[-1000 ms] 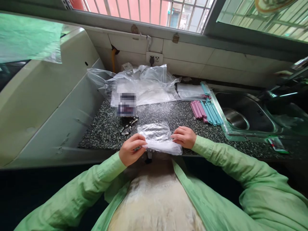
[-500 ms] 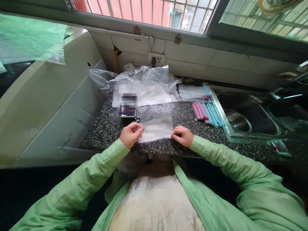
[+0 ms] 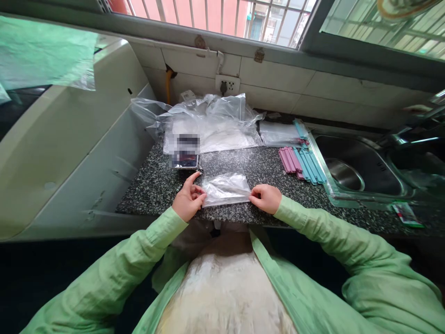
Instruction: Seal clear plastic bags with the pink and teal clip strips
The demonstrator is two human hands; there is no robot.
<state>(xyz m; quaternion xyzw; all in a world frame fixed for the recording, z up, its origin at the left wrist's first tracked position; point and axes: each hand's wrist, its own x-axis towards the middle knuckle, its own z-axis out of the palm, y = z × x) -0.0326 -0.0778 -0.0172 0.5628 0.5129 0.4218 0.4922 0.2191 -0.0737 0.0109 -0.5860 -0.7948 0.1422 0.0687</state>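
A clear plastic bag point(image 3: 227, 188) is stretched between my two hands, just above the front of the speckled counter point(image 3: 146, 185). My left hand point(image 3: 188, 198) pinches its left edge between thumb and a curled finger, while the index finger points up and away. At the lower right corner, my right hand point(image 3: 266, 198) is closed, with thumb and fingertips on the plastic. The bag looks creased and shiny, and nothing shows inside it. Beyond my left hand lies a phone point(image 3: 187, 160), partly blurred out, with a small chain at its corner.
Large plastic sheeting point(image 3: 222, 125) covers a white stack against the tiled wall. Flat clear bags point(image 3: 280, 133) lie to its right, near pink clips point(image 3: 290, 161) and blue clips point(image 3: 309, 164). The metal sink point(image 3: 358, 162) is at the right; a small packet point(image 3: 406, 214) lies before it.
My left index finger has lifted and stretched out from the bag. The plastic has gone from smooth and flat to creased, with its top edge lower.
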